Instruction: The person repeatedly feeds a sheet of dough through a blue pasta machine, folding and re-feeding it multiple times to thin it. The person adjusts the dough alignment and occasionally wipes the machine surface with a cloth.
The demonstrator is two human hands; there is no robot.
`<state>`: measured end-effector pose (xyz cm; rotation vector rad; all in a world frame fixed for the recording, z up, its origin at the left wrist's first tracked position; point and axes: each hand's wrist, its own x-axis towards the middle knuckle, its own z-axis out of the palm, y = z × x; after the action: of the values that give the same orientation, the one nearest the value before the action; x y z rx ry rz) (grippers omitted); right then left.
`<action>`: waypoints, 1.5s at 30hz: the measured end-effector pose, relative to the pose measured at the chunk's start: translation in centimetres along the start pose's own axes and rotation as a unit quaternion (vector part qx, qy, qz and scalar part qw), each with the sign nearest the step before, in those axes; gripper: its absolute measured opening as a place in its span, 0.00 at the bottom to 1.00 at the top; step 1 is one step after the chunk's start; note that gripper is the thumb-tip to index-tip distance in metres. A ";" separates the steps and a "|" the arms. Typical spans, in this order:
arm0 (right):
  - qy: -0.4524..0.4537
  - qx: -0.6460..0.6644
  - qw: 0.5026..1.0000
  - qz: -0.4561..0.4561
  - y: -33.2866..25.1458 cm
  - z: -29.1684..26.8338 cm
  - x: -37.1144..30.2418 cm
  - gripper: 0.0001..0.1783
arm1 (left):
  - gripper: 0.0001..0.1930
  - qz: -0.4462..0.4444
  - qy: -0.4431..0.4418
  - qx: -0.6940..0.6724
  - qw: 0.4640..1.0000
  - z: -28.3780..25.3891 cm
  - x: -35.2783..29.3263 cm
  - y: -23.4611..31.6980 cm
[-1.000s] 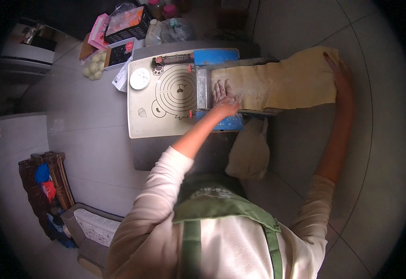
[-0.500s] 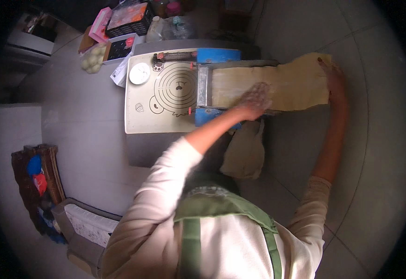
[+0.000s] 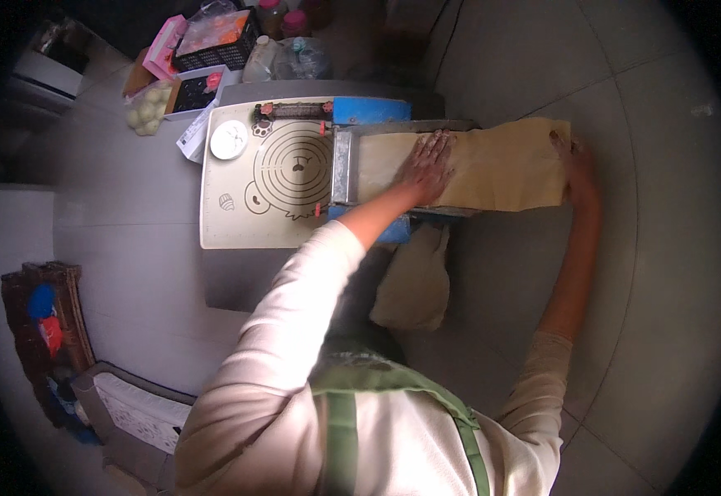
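Observation:
A long, pale yellow dough sheet (image 3: 505, 165) stretches rightward from the metal roller (image 3: 343, 165) of a dough sheeter with blue side housings (image 3: 371, 110). My left hand (image 3: 429, 169), dusted with flour, lies flat on the sheet close to the roller, its fingers apart. At the sheet's right end my right hand (image 3: 578, 169) grips the edge, fingertips on top; its thumb is hidden. The sheet's right part extends past the machine's tray. Left of the roller lies a cream mat (image 3: 236, 223) printed with rings, bearing a small white bowl (image 3: 229, 140) of white powder.
A black crate (image 3: 220, 51), a white box (image 3: 199, 91) and a bag of round pale items (image 3: 147, 107) stand beyond the mat at the far left. A beige cloth bag (image 3: 414, 281) hangs or stands near my front. Tiled floor (image 3: 674, 248) lies to the right.
The whole view has shifted slightly. My left hand has moved a bit away from me across the dough, its fingers spread clearer. The sheet's right end lies straighter, with my right hand still on it.

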<state>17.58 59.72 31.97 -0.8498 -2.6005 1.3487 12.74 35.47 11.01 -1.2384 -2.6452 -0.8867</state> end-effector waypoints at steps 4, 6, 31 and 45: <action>-0.027 -0.043 0.999 0.015 -1.8 -0.1 -2.4 0.24 | 0.30 0.032 0.003 -0.029 0.999 -0.3 1.0 0.7; -0.018 -0.025 1.000 0.005 -1.7 0.1 -3.0 0.24 | 0.30 0.035 0.000 -0.069 0.997 -0.7 1.5 1.5; -0.167 -0.060 0.964 -0.197 0.2 14.8 -6.1 0.24 | 0.14 -0.367 0.014 -0.748 0.552 -10.0 0.8 4.8; -0.083 0.094 0.989 -0.080 3.4 17.1 -7.1 0.16 | 0.02 -0.292 0.035 -0.891 0.346 -5.5 -1.6 0.3</action>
<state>19.49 45.20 20.21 -0.5113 -2.5388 1.6481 13.17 31.60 15.16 0.3600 -0.6813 -3.8891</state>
